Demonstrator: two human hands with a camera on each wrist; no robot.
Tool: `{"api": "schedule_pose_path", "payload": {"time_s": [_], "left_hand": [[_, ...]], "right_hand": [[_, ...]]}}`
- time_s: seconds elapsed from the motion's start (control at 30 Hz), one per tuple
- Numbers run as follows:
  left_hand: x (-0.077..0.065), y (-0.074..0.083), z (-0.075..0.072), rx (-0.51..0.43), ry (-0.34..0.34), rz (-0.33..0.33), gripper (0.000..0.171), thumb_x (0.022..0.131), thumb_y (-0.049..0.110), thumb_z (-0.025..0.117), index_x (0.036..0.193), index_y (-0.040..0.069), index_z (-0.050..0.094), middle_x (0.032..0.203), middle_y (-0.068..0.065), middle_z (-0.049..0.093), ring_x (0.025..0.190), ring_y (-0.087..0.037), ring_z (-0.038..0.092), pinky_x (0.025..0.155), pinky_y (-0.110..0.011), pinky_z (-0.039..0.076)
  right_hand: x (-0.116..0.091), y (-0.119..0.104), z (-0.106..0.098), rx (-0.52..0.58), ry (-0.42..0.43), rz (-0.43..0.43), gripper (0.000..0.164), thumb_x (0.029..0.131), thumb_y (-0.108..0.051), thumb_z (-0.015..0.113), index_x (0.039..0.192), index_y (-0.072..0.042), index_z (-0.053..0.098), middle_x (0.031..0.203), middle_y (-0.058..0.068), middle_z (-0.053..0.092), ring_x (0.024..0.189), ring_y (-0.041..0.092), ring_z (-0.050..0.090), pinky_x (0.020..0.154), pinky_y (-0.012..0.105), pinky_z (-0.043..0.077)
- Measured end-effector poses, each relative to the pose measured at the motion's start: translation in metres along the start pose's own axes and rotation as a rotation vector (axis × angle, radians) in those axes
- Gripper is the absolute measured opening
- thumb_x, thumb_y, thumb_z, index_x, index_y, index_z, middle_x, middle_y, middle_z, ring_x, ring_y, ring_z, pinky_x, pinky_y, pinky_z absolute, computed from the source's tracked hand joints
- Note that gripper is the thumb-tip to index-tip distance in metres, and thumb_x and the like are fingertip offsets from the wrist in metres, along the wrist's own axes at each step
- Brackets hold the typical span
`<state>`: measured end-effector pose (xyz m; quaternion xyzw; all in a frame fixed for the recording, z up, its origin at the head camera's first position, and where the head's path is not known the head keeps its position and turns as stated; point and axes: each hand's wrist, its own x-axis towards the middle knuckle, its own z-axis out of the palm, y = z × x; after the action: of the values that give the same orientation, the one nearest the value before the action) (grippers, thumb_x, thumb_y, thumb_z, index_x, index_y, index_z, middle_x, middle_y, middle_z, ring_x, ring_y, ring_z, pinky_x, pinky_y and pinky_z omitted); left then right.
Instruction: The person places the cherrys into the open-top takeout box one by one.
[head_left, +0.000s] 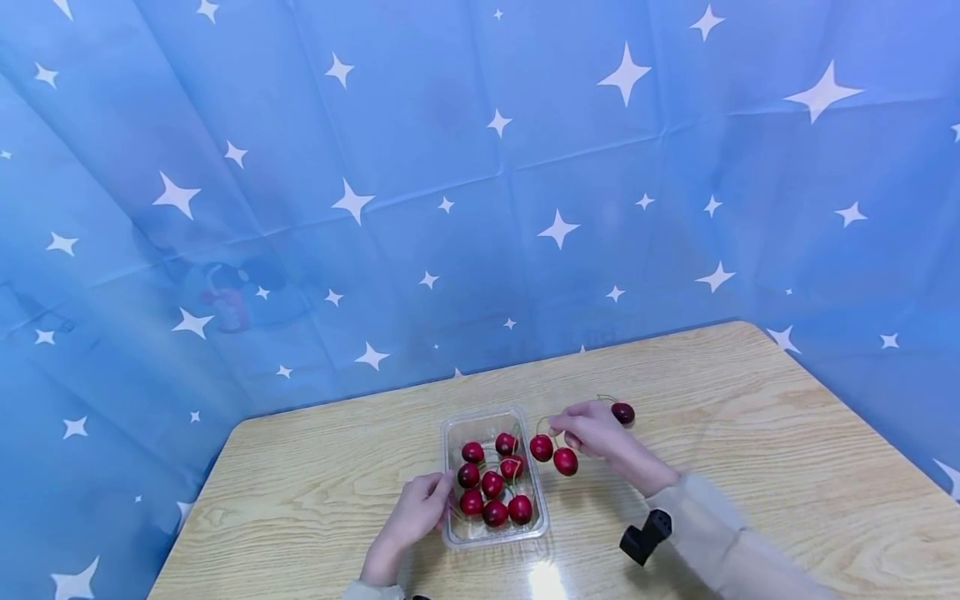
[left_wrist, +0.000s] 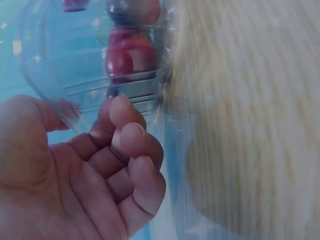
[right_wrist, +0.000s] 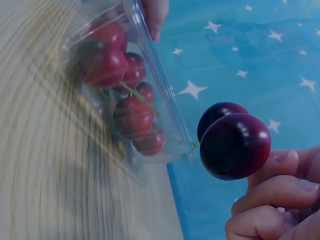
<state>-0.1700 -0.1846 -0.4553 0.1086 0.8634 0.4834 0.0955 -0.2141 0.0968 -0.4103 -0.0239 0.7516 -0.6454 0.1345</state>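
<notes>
A clear plastic container (head_left: 495, 542) stands on the table with several red cherries (head_left: 492, 483) inside, some with green stems. My left hand (head_left: 420, 505) grips the container's left side, its thumb at the rim and its curled fingers against the outer wall in the left wrist view. Just right of the container, my right hand (head_left: 594, 430) pinches a pair of cherries (head_left: 566, 462) by their stems. The pair hangs above the table beside the rim. In the right wrist view these held cherries (right_wrist: 235, 146) look dark and glossy, with one partly hiding the other.
One more dark cherry (head_left: 622, 412) with a stem lies on the table behind my right hand. The light wood table (head_left: 315, 475) has rounded far corners. Behind it hangs a blue curtain (head_left: 420, 208) with white stars.
</notes>
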Motion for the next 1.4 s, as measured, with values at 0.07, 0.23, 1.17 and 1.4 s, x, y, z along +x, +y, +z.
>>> {"api": "schedule_pose_path", "payload": {"time_s": [0.07, 0.23, 1.17, 1.4], "left_hand": [[0.0, 0.0, 0.0, 0.012, 0.0, -0.001, 0.043, 0.102, 0.021, 0.037, 0.071, -0.003, 0.056, 0.05, 0.005, 0.044, 0.043, -0.006, 0.039, 0.043, -0.018, 0.03], [0.0, 0.001, 0.0, 0.023, 0.013, 0.0, 0.042, 0.102, 0.02, 0.038, 0.071, -0.001, 0.057, 0.05, 0.005, 0.044, 0.043, -0.006, 0.04, 0.043, -0.019, 0.031], [0.0, 0.0, 0.0, -0.027, 0.014, -0.004, 0.043, 0.102, 0.024, 0.039, 0.071, -0.002, 0.056, 0.048, 0.004, 0.043, 0.043, -0.01, 0.041, 0.041, -0.019, 0.03], [-0.001, 0.002, -0.001, -0.022, 0.016, -0.002, 0.043, 0.101, 0.024, 0.04, 0.071, -0.003, 0.056, 0.048, 0.004, 0.044, 0.043, -0.009, 0.041, 0.041, -0.018, 0.029]], "right_hand": [[0.0, -0.002, 0.004, 0.003, -0.005, -0.003, 0.021, 0.09, -0.011, 0.057, 0.078, 0.004, 0.063, 0.05, -0.004, 0.043, 0.041, 0.003, 0.027, 0.04, 0.017, 0.02], [0.001, -0.006, 0.014, -0.006, -0.023, -0.007, 0.021, 0.091, -0.012, 0.057, 0.079, 0.005, 0.064, 0.051, -0.003, 0.043, 0.042, 0.004, 0.026, 0.041, 0.018, 0.019], [0.011, 0.0, 0.056, -0.101, -0.021, 0.008, 0.023, 0.088, -0.012, 0.062, 0.07, 0.001, 0.067, 0.046, -0.001, 0.048, 0.044, 0.009, 0.039, 0.046, 0.021, 0.028], [0.011, 0.003, 0.057, -0.208, -0.018, -0.037, 0.031, 0.087, -0.009, 0.062, 0.057, -0.003, 0.057, 0.043, -0.001, 0.045, 0.046, 0.012, 0.04, 0.05, 0.024, 0.029]]}}
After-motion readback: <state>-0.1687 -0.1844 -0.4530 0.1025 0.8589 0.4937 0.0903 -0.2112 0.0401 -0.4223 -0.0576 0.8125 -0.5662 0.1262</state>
